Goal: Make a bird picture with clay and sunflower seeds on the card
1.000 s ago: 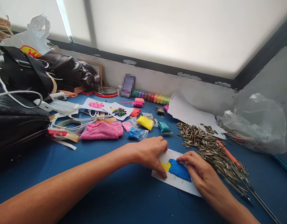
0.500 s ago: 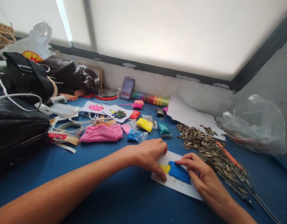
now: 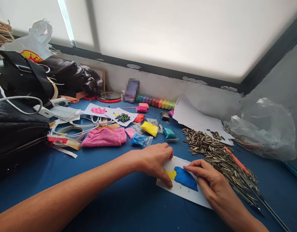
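Note:
On the blue table a white sheet of paper (image 3: 172, 189) carries a flat blue clay shape (image 3: 186, 178) with a smaller yellow clay piece (image 3: 171, 174) joined at its left. Small pencil-drawn legs show below the blue clay. My left hand (image 3: 157, 162) rests on the sheet's left part, thumb and fingers spread apart, its thumb beside the yellow clay. My right hand (image 3: 208, 177) is at the right of the blue clay, index finger stretched to its upper edge and thumb lower down, apart from the index. The right hand's other fingers are partly hidden.
A heap of striped sunflower seeds (image 3: 218, 154) with an orange tool (image 3: 236, 161) lies right. Beyond my hands are bagged yellow clay (image 3: 149, 129), teal clay (image 3: 170, 133), a pink towel (image 3: 103, 137) and a seed-covered picture (image 3: 121, 116). A black bag (image 3: 18, 129) stands left.
My right hand has shifted slightly right, its index fingertip sliding back along the blue clay's upper edge. My left hand and the paper stay in place.

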Demonstrator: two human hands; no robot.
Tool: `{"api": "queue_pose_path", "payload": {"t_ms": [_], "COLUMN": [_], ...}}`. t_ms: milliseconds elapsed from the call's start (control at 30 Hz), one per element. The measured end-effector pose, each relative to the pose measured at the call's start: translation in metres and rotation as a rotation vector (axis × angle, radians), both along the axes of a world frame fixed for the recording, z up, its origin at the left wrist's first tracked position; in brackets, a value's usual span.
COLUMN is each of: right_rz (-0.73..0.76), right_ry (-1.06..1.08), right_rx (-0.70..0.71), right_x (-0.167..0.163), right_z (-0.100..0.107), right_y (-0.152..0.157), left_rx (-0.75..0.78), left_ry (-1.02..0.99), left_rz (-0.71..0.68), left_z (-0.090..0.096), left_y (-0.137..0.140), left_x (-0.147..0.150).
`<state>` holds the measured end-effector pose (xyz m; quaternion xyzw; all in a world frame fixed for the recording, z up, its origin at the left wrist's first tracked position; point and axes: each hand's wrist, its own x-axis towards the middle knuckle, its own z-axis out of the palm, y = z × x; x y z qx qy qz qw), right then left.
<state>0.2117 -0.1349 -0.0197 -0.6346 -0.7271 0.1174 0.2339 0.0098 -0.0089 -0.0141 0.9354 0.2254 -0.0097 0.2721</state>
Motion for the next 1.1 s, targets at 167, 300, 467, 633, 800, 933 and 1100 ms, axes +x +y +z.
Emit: {"api": "queue_pose_path", "payload": {"t_ms": [167, 300, 467, 633, 800, 933, 1100], "right_rz": [0.068, 0.114, 0.111, 0.084, 0.082, 0.103, 0.118], "right_ry": [-0.242, -0.420, -0.491, -0.510, -0.546, -0.587, -0.673], "right_rx": [0.104, 0.175, 0.197, 0.287, 0.293, 0.236, 0.211], "right_x": [0.004, 0.007, 0.015, 0.019, 0.014, 0.013, 0.017], "right_z": [-0.002, -0.009, -0.006, -0.001, -0.004, -0.009, -0.017], "right_y": [-0.007, -0.012, -0.008, -0.007, -0.015, -0.019, -0.023], "left_rx": [-0.004, -0.004, -0.011, -0.012, 0.000, 0.012, 0.025], "left_ry": [-0.010, -0.015, -0.007, -0.015, 0.002, -0.004, -0.011], "left_rz": [-0.003, 0.001, -0.004, -0.005, -0.007, -0.011, -0.016], "left_z": [-0.001, -0.002, -0.001, -0.001, 0.001, 0.002, 0.000], "left_y": [0.001, 0.002, 0.001, 0.000, 0.000, 0.000, 0.000], "left_x": [0.001, 0.002, 0.000, -0.001, 0.000, 0.000, 0.000]}}
